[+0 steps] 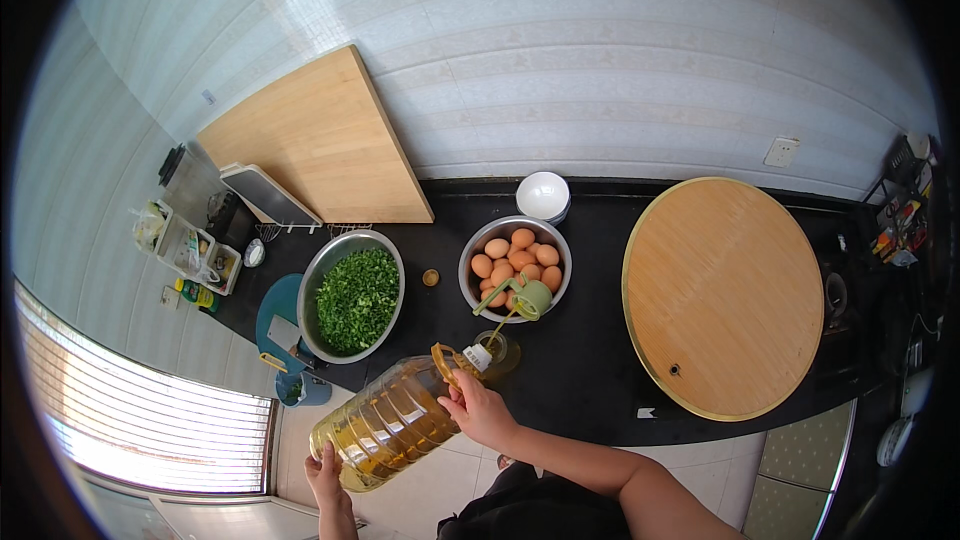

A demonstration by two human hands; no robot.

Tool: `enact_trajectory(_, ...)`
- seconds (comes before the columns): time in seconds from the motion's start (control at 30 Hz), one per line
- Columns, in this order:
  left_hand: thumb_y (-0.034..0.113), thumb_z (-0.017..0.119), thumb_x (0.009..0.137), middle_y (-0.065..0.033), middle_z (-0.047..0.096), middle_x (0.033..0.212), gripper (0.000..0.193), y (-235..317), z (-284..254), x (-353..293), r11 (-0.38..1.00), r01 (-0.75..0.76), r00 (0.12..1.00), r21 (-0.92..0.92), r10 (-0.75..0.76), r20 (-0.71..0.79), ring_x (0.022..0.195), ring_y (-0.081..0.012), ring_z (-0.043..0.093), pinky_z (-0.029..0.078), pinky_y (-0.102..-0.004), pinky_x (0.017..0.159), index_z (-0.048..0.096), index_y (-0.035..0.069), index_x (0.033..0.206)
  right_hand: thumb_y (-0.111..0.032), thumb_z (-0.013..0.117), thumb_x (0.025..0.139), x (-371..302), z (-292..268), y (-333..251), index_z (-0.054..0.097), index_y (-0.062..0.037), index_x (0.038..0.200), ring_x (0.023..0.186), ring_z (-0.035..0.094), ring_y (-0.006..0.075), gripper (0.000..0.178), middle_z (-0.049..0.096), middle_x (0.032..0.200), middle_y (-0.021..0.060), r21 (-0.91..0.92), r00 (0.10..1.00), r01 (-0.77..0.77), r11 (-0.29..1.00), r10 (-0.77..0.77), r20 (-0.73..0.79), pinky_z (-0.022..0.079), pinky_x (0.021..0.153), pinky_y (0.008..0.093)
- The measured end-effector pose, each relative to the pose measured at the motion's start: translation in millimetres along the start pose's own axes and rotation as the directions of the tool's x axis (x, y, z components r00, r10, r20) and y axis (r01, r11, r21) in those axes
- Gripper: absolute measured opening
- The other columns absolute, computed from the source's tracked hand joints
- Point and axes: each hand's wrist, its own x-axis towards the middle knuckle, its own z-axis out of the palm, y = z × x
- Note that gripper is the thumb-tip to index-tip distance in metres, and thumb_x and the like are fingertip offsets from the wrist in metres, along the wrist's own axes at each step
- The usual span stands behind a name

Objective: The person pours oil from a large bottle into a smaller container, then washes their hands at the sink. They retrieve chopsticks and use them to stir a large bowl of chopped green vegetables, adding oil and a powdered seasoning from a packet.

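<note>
A large clear plastic jug of yellow cooking oil [390, 427] is tilted over the counter's front edge, its neck toward the counter. My right hand [480, 410] is closed round its orange handle near the neck. Under the jug's base end, my left hand [325, 477] holds it with fingers and thumb. Oil shows at the jug's mouth, just over a small glass container [503, 352], which the neck partly hides. A green plastic top with a handle [530, 301] sits beside that container, overlapping the view of a steel bowl [466, 280] of brown eggs [522, 260].
A steel bowl [400, 315] of chopped greens [357, 300] stands left, near a cleaver [283, 335] and a blue basin [275, 300]. White bowls [543, 196] sit behind the eggs. A round wooden board [725, 290] lies right; a cutting board [320, 140] leans on the wall.
</note>
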Motion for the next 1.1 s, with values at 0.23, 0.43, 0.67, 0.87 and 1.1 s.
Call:
enact_trajectory(0.23,0.019,0.069,0.081,-0.0030,0.057,0.080,0.029,6.9,4.7,-5.4,1.000,-0.001,1.000,-0.001,0.001,0.006,0.061,-0.0070,0.052,0.040,-0.0183,0.052,0.045,0.005,0.091,-0.016,0.061,0.083,-0.2,0.3,0.2,0.040,-0.0012,0.111,0.063,0.056,0.0231,0.038,0.053,0.078,0.0088,-0.013,1.000,0.002,1.000,-0.003,-0.006,0.048,0.056,0.0317)
enact_trajectory(0.43,0.017,0.068,0.081,-0.0067,0.058,0.088,0.030,9.2,5.4,-7.7,0.999,-0.005,1.000,-0.036,0.005,0.008,0.072,-0.0118,0.059,0.047,-0.0216,0.060,0.044,0.003,0.095,-0.015,0.061,0.083,-0.5,-0.1,-2.9,0.042,-0.0009,0.109,0.063,0.056,0.0231,0.035,0.053,0.077,0.0087,0.008,1.000,0.005,1.000,-0.005,-0.023,0.048,0.056,0.0317)
enact_trajectory(0.67,0.018,0.066,0.082,-0.0065,0.058,0.086,0.029,7.5,2.7,-6.1,1.000,-0.026,1.000,-0.015,0.026,0.001,0.070,-0.0118,0.058,0.046,-0.0224,0.060,0.046,0.003,0.095,-0.014,0.061,0.082,0.6,-1.8,-6.1,0.040,-0.0023,0.104,0.063,0.058,0.0282,0.032,0.054,0.075,0.0110,0.037,1.000,-0.018,0.999,0.018,-0.009,0.048,0.055,0.0356)
enact_trajectory(0.87,0.017,0.068,0.082,-0.0073,0.057,0.087,0.031,7.3,0.6,-6.8,1.000,-0.003,1.000,-0.023,0.003,0.004,0.071,-0.0114,0.058,0.046,-0.0206,0.059,0.044,0.002,0.095,-0.014,0.061,0.083,0.4,-0.6,-4.5,0.040,-0.0023,0.106,0.062,0.057,0.0260,0.033,0.053,0.075,0.0097,0.014,1.000,-0.008,1.000,0.008,-0.008,0.047,0.054,0.0341)
enact_trajectory(1.1,0.018,0.068,0.081,-0.0058,0.057,0.084,0.032,8.1,0.4,-9.6,1.000,0.003,1.000,-0.017,-0.003,-0.004,0.066,-0.0093,0.055,0.044,-0.0193,0.056,0.043,0.003,0.094,-0.014,0.061,0.082,1.0,-1.4,-7.9,0.040,-0.0022,0.105,0.063,0.057,0.0286,0.033,0.054,0.075,0.0109,0.031,1.000,-0.024,0.999,0.024,-0.001,0.048,0.055,0.0360)
